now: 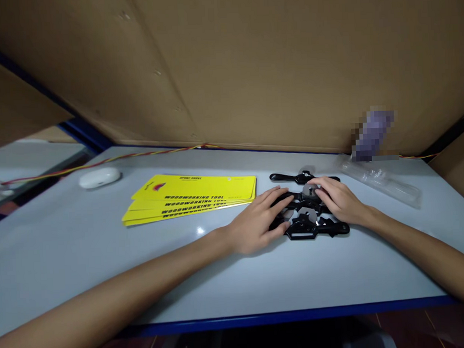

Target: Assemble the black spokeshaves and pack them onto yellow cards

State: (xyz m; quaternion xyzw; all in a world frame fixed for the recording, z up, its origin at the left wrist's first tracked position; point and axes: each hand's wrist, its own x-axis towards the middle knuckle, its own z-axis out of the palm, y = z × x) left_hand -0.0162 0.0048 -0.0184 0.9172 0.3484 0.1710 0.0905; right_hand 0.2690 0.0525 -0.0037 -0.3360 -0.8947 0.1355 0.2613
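Observation:
Several black metal spokeshaves (303,226) lie close together on the table, with grey blade plates (310,191) on or among them. My left hand (252,221) rests over their left handles, fingers spread and touching the tools. From the other side, my right hand (341,200) has its thumb and fingertips closed at the grey plate of a middle spokeshave. Part of that tool is hidden under my fingers. Behind both hands lies another black spokeshave (283,178), its right end partly covered by my right hand.
Fanned yellow cards (202,187) printed "Woodworking Tool" lie left of my hands. A white rounded case (99,177) sits farther left. Clear plastic wrapping (388,184) lies at the right, near a pixelated purple item (373,136). Red and yellow wires (151,153) run along the cardboard wall (228,67).

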